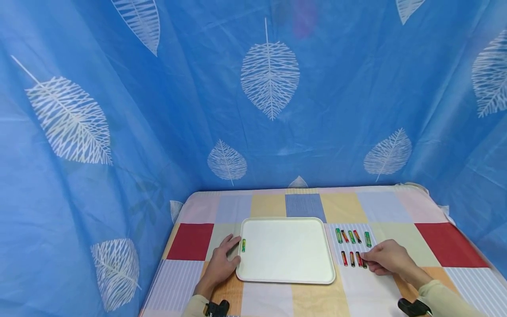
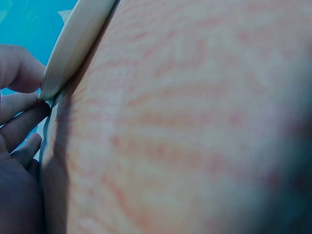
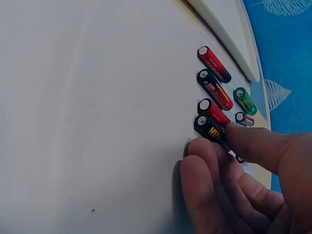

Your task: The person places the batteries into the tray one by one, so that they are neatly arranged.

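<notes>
In the head view a white tray [image 1: 287,251] lies on the cloth, one green battery [image 1: 243,245] near its left rim. My left hand [image 1: 223,259] is at that left rim, thumb and fingers touching the edge; the left wrist view shows the tray rim [image 2: 80,44] against the fingertips. To the tray's right, batteries lie in two rows. With thumb and fingers, my right hand [image 1: 390,257] pinches the black battery [image 3: 209,127] at the right end of the near row. Beside it lie a red battery [image 3: 214,112] and a black-and-red one [image 3: 214,90].
The far row holds several green and red batteries, among them a larger green battery [image 1: 368,239] at its right end. A patchwork tablecloth [image 1: 267,297] covers the table. Blue leaf-patterned curtains [image 1: 325,110] hang behind and at both sides.
</notes>
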Demonstrator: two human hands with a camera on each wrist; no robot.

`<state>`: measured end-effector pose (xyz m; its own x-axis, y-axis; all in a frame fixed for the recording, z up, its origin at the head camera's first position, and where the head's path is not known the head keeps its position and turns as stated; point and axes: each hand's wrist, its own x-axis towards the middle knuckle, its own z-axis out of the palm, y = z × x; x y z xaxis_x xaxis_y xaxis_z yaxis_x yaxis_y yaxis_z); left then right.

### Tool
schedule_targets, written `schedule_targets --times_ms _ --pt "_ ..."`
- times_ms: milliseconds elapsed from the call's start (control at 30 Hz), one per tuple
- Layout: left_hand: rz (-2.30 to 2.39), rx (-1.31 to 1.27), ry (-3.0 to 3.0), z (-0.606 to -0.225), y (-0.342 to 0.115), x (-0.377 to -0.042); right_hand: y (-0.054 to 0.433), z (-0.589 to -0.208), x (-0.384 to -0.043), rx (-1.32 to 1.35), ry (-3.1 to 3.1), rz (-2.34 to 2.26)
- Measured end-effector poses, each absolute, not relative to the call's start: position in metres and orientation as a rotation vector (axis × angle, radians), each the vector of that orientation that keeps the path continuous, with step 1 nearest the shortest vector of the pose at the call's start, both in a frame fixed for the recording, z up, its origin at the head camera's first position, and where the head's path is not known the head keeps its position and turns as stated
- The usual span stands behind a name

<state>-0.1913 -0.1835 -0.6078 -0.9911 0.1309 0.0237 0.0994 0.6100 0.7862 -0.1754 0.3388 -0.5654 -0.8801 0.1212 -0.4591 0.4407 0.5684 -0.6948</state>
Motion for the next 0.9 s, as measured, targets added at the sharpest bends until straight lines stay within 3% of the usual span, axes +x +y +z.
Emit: schedule_targets --times_ms 667,900 --pt "1.344 0.191 2.792 -0.609 -0.184 -0.193 0.329 -0.555 -0.173 0.274 2.713 -0.865" --pt "1.316 0.167 2.801 -0.609 -0.184 -0.195 0.345 -0.557 -0.172 0.349 2.462 -1.183"
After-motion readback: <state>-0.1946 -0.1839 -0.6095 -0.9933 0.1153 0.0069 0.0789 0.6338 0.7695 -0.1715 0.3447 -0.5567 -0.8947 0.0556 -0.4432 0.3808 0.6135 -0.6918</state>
